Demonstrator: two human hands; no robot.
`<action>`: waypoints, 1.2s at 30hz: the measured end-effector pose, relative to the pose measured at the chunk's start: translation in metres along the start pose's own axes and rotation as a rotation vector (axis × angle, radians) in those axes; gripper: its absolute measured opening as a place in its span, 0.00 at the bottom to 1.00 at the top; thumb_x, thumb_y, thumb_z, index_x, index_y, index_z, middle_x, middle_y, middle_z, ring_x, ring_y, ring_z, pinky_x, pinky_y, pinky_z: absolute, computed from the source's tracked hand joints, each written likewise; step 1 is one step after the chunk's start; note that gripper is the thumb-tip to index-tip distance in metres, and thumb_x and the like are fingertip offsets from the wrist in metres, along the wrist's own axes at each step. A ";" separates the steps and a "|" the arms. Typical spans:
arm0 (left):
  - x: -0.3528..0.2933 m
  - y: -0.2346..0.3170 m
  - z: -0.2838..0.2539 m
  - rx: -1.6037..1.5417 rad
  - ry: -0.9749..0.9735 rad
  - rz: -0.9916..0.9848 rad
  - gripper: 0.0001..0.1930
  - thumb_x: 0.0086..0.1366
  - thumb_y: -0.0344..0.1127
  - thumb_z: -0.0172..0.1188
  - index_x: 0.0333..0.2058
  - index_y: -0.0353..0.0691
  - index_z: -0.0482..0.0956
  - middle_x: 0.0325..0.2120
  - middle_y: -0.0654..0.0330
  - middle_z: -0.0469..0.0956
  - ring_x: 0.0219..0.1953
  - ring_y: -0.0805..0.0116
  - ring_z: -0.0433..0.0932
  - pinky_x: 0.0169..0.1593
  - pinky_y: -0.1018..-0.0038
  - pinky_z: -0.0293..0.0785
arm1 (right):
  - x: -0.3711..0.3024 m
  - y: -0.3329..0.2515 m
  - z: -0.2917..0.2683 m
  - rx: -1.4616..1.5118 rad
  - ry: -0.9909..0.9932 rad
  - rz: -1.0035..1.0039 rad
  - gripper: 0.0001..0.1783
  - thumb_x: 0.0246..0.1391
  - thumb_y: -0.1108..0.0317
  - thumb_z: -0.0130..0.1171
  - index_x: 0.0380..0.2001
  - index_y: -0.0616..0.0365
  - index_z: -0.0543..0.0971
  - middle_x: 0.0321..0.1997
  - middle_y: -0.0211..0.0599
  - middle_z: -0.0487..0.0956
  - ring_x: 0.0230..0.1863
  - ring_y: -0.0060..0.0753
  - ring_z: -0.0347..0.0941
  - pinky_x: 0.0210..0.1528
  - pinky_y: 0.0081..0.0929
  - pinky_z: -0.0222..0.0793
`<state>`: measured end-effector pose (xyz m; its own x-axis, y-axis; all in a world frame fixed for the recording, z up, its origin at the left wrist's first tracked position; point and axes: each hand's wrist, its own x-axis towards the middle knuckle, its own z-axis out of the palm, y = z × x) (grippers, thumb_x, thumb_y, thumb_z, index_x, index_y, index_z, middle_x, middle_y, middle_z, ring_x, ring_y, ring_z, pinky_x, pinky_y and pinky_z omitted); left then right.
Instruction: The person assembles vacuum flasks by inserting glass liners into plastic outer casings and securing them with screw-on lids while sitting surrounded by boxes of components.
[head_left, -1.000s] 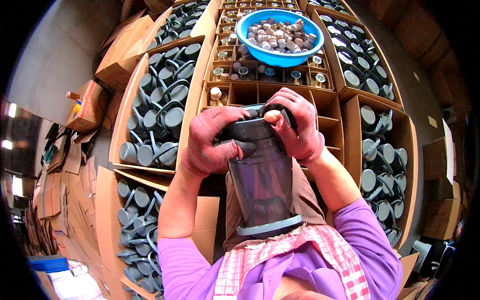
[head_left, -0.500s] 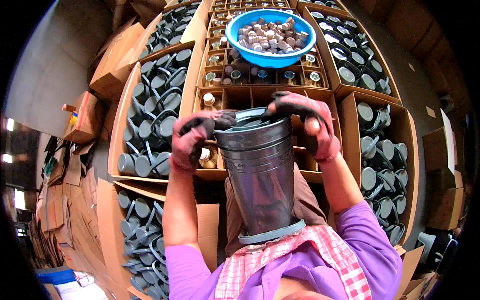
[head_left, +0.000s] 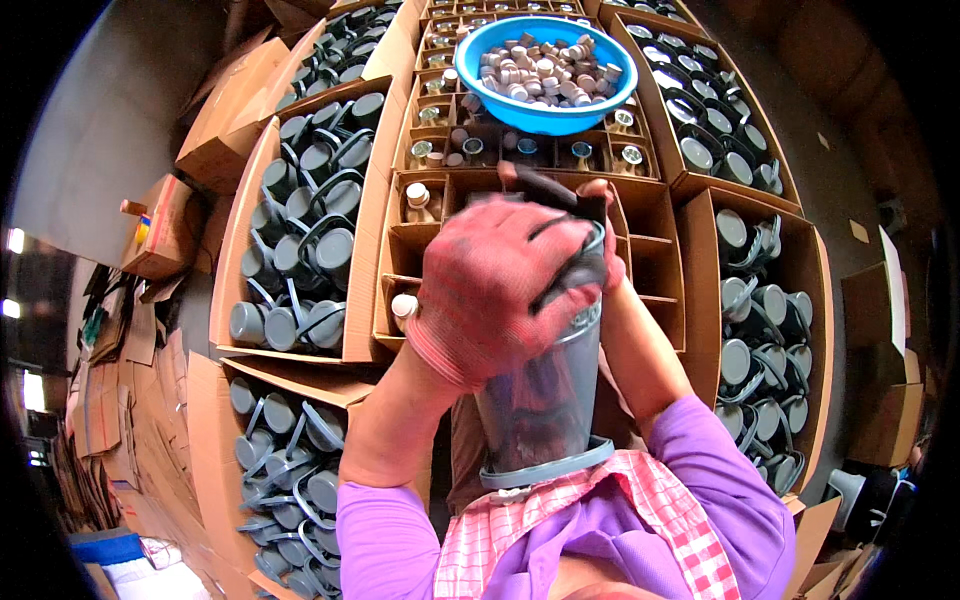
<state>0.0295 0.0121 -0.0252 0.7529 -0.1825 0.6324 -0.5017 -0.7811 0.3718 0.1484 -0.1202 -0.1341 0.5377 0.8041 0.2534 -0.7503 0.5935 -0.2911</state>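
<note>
A tall, tapered dark grey container [head_left: 540,395] stands between my legs, its wider grey foot ring [head_left: 548,466] resting against my checked apron. My left hand [head_left: 500,285], in a pink and black glove, is closed over its top edge and covers most of it. Behind it, my gloved right hand [head_left: 612,235] curls around the far right side of the top, partly hidden by the left. The container's opening and anything between the hands are out of sight. Left of my left hand, a bottle with a pale cap [head_left: 405,306] sits in a divided carton [head_left: 655,255].
Beyond the carton, a blue basin [head_left: 545,122] full of small pale caps rests on more divided cartons of bottles. Open boxes of grey handled mugs stand at left [head_left: 362,290] and right [head_left: 712,330]. Flattened cardboard [head_left: 140,430] lies at far left.
My left hand has swung right and toward me, over the container's top. My right hand has drawn inward behind it. The container's rim, visible before, is now covered.
</note>
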 end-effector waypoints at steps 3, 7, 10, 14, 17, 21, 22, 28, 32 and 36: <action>-0.024 -0.038 -0.005 -0.584 0.175 0.041 0.19 0.59 0.47 0.66 0.37 0.35 0.82 0.38 0.50 0.83 0.46 0.55 0.80 0.54 0.62 0.73 | -0.015 -0.028 0.039 -1.188 -0.077 -0.179 0.50 0.54 0.25 0.44 0.59 0.63 0.73 0.55 0.48 0.79 0.55 0.44 0.76 0.63 0.41 0.65; -0.029 -0.038 -0.006 -0.667 0.084 -0.160 0.26 0.60 0.57 0.63 0.38 0.34 0.83 0.35 0.52 0.83 0.42 0.55 0.81 0.51 0.61 0.73 | -0.010 -0.028 0.026 -0.885 -0.003 -0.148 0.51 0.54 0.23 0.42 0.51 0.66 0.79 0.48 0.44 0.82 0.51 0.37 0.77 0.57 0.37 0.71; -0.043 -0.051 0.006 -0.316 0.084 0.003 0.25 0.58 0.58 0.64 0.37 0.37 0.83 0.33 0.54 0.83 0.41 0.53 0.81 0.53 0.60 0.72 | -0.006 -0.027 0.011 -0.453 -0.022 0.089 0.49 0.53 0.24 0.45 0.48 0.65 0.80 0.54 0.47 0.79 0.55 0.40 0.75 0.62 0.39 0.67; -0.055 -0.071 0.012 -0.696 0.131 0.008 0.27 0.65 0.61 0.54 0.37 0.39 0.82 0.45 0.42 0.80 0.50 0.45 0.78 0.60 0.49 0.68 | -0.013 -0.038 0.018 -1.529 -0.331 -0.170 0.44 0.53 0.28 0.48 0.44 0.64 0.82 0.52 0.53 0.79 0.58 0.55 0.73 0.64 0.43 0.63; -0.069 -0.080 0.025 -1.016 0.237 -0.099 0.27 0.68 0.60 0.52 0.45 0.40 0.79 0.53 0.39 0.73 0.56 0.47 0.73 0.60 0.53 0.70 | -0.014 -0.052 0.056 -1.525 -0.460 -0.140 0.38 0.55 0.34 0.53 0.41 0.65 0.81 0.54 0.55 0.78 0.56 0.57 0.74 0.61 0.44 0.65; -0.090 -0.061 0.089 -1.908 0.411 -0.827 0.25 0.67 0.57 0.52 0.39 0.38 0.82 0.49 0.42 0.76 0.54 0.51 0.74 0.61 0.61 0.66 | 0.004 -0.073 0.126 -1.494 -0.966 0.094 0.19 0.52 0.60 0.65 0.42 0.64 0.81 0.47 0.53 0.81 0.50 0.52 0.78 0.54 0.39 0.71; -0.102 -0.045 0.110 -1.963 0.383 -0.862 0.25 0.67 0.57 0.52 0.40 0.38 0.82 0.49 0.43 0.76 0.53 0.51 0.74 0.60 0.61 0.67 | 0.004 -0.073 0.142 -1.506 -0.883 0.238 0.20 0.51 0.62 0.66 0.44 0.63 0.80 0.45 0.52 0.82 0.48 0.52 0.78 0.53 0.38 0.72; -0.127 -0.008 0.148 -1.955 0.172 -1.021 0.24 0.69 0.54 0.51 0.42 0.36 0.82 0.44 0.47 0.78 0.49 0.55 0.76 0.56 0.62 0.69 | -0.038 -0.054 0.203 -2.301 -0.606 0.100 0.24 0.45 0.49 0.65 0.38 0.59 0.82 0.35 0.54 0.82 0.41 0.54 0.79 0.46 0.46 0.75; -0.130 0.024 0.116 -1.308 0.047 -1.093 0.24 0.69 0.53 0.51 0.44 0.35 0.81 0.41 0.49 0.80 0.46 0.57 0.77 0.53 0.63 0.70 | -0.055 -0.077 0.190 -2.566 -0.124 0.495 0.20 0.44 0.56 0.68 0.35 0.61 0.81 0.35 0.49 0.82 0.41 0.55 0.78 0.43 0.43 0.75; -0.144 0.064 0.110 -0.418 0.171 -0.574 0.19 0.67 0.47 0.56 0.45 0.36 0.81 0.36 0.50 0.79 0.42 0.52 0.78 0.47 0.63 0.71 | -0.063 -0.105 0.150 -2.504 0.291 0.659 0.16 0.44 0.61 0.69 0.34 0.60 0.82 0.34 0.48 0.82 0.40 0.46 0.81 0.43 0.39 0.75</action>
<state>-0.0640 -0.0775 -0.1675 0.8864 0.3097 0.3442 -0.1940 -0.4266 0.8834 0.1353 -0.2380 0.0191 0.7097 0.6654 -0.2316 0.6195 -0.7459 -0.2444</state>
